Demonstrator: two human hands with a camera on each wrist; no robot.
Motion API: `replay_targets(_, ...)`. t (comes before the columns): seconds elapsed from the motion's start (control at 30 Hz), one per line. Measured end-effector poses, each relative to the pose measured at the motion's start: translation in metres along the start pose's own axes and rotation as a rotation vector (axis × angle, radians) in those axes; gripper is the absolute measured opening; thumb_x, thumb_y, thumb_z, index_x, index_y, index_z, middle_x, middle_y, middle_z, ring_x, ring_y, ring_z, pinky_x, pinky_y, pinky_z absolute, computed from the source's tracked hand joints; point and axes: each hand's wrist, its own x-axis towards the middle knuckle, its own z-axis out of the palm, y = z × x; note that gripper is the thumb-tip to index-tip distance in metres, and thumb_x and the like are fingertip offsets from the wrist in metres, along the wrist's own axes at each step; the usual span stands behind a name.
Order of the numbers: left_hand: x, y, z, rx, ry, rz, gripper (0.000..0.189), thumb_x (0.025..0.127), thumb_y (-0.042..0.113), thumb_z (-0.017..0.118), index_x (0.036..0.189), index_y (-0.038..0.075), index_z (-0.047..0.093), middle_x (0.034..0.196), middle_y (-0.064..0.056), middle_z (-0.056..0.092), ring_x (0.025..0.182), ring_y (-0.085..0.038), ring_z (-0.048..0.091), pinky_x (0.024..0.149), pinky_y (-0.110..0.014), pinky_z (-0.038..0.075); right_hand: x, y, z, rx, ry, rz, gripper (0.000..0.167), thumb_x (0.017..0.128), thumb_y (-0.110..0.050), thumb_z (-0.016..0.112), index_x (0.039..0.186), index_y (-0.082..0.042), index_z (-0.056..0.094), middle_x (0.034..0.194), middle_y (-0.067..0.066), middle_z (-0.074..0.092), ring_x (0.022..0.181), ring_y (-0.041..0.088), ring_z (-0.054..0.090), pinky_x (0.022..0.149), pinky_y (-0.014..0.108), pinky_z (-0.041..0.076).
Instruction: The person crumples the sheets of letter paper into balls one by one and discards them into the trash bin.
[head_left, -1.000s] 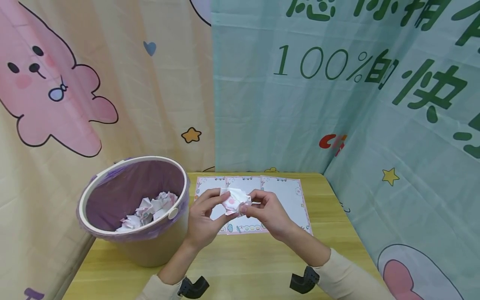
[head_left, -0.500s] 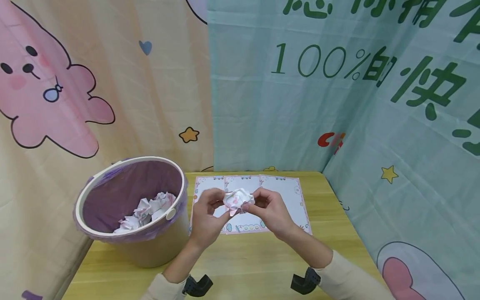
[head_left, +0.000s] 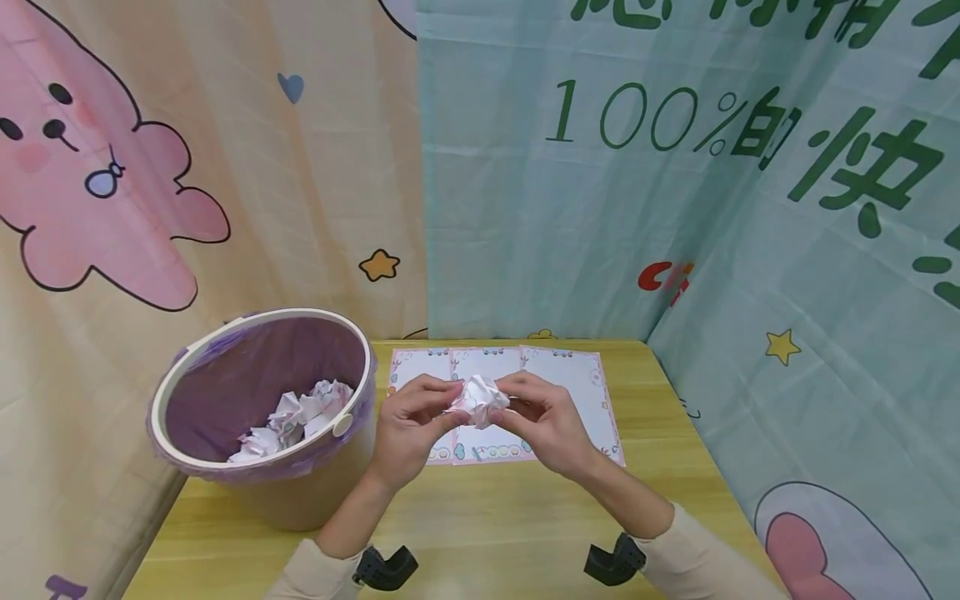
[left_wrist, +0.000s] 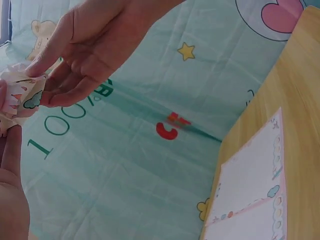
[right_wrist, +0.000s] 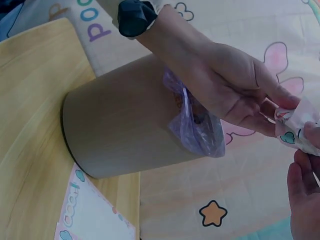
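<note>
A crumpled paper ball (head_left: 480, 402), white with a printed pattern, is held between both hands above the table. My left hand (head_left: 408, 429) pinches its left side with thumb and fingers. From the right, my right hand (head_left: 551, 425) grips the other side the same way. The left wrist view shows the crumpled paper (left_wrist: 22, 92) at the left edge, its printed border folded in. In the right wrist view it sits at the right edge, with the left hand's palm (right_wrist: 225, 80) facing the camera. Three decorated sheets (head_left: 570, 408) lie flat behind and below the hands.
A waste bin (head_left: 300, 504) with a purple liner (head_left: 225, 400) stands on the table's left side. Inside are several crumpled paper balls (head_left: 288, 419). The wooden table (head_left: 495, 517) ends in front of printed curtains (head_left: 525, 250) at the back and sides.
The paper between the hands has been turned and squeezed, showing more plain white folds now. The left fingers have shifted on it; both hands stay at about the same place.
</note>
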Motion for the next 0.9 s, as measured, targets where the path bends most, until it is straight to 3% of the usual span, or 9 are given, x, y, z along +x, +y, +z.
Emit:
replay_targets(0.1,-0.001,0.002,-0.001,-0.045,-0.024,-0.029,0.031,0.087,0.009,0.082,0.107,-0.013,0.074,0.104,-0.012,0.068,0.099,-0.018,0.069,0.079,-0.028,0.061,0.000,-0.002,-0.003,-0.035,-0.041,-0.096,0.032,0.088,0.018,0.071,0.118,0.010,0.072,0.105,0.015,0.066,0.094,0.022,0.064,0.088,0.035,0.060)
replay_targets(0.23,-0.001,0.006,-0.003,-0.078,-0.068,-0.057,0.026,0.087,0.009,0.083,0.104,-0.009,0.077,0.098,-0.009,0.068,0.094,-0.017,0.069,0.073,-0.024,0.060,0.002,-0.008,-0.009,-0.092,-0.102,-0.192,0.034,0.083,0.020,0.074,0.114,0.008,0.075,0.096,0.009,0.067,0.083,0.020,0.061,0.072,0.026,0.058)
replay_targets(0.3,-0.002,0.008,-0.003,-0.085,-0.091,-0.067,0.024,0.086,0.009,0.083,0.103,-0.008,0.078,0.096,-0.007,0.068,0.089,-0.015,0.068,0.068,-0.021,0.059,0.004,-0.010,-0.012,-0.120,-0.140,-0.228,0.033,0.081,0.020,0.076,0.112,0.007,0.076,0.094,0.006,0.069,0.078,0.018,0.059,0.062,0.024,0.052)
replay_targets(0.47,-0.004,0.012,-0.003,-0.098,-0.118,-0.093,0.022,0.086,0.010,0.084,0.101,-0.006,0.079,0.091,-0.008,0.069,0.078,-0.010,0.064,0.060,-0.018,0.055,0.008,-0.016,-0.015,-0.185,-0.200,-0.277,0.028,0.081,0.015,0.079,0.107,0.005,0.078,0.089,0.003,0.071,0.073,0.013,0.058,0.058,0.024,0.050)
replay_targets(0.57,-0.006,0.014,0.001,-0.042,-0.070,-0.112,0.021,0.087,0.003,0.083,0.102,-0.010,0.077,0.089,-0.013,0.068,0.077,-0.011,0.066,0.063,-0.021,0.058,0.007,-0.018,-0.008,-0.276,-0.127,-0.281,0.026,0.081,0.014,0.081,0.104,0.004,0.079,0.085,0.000,0.070,0.070,0.012,0.059,0.058,0.022,0.051)
replay_targets(0.73,-0.012,0.014,0.017,0.182,0.098,-0.129,0.023,0.081,-0.016,0.079,0.104,-0.012,0.076,0.086,-0.016,0.068,0.077,-0.018,0.073,0.069,-0.033,0.063,0.000,-0.014,0.016,-0.543,0.121,-0.313,0.024,0.079,0.013,0.082,0.101,0.003,0.080,0.075,-0.001,0.061,0.063,0.009,0.060,0.060,0.025,0.058)
replay_targets(0.9,-0.010,0.012,0.031,0.355,0.258,-0.115,0.022,0.080,-0.012,0.083,0.101,-0.008,0.079,0.082,-0.011,0.070,0.071,-0.023,0.074,0.064,-0.029,0.062,0.000,-0.003,0.031,-0.754,0.268,-0.383,0.023,0.080,0.010,0.081,0.102,0.003,0.080,0.073,0.002,0.059,0.055,0.010,0.053,0.050,0.024,0.051)
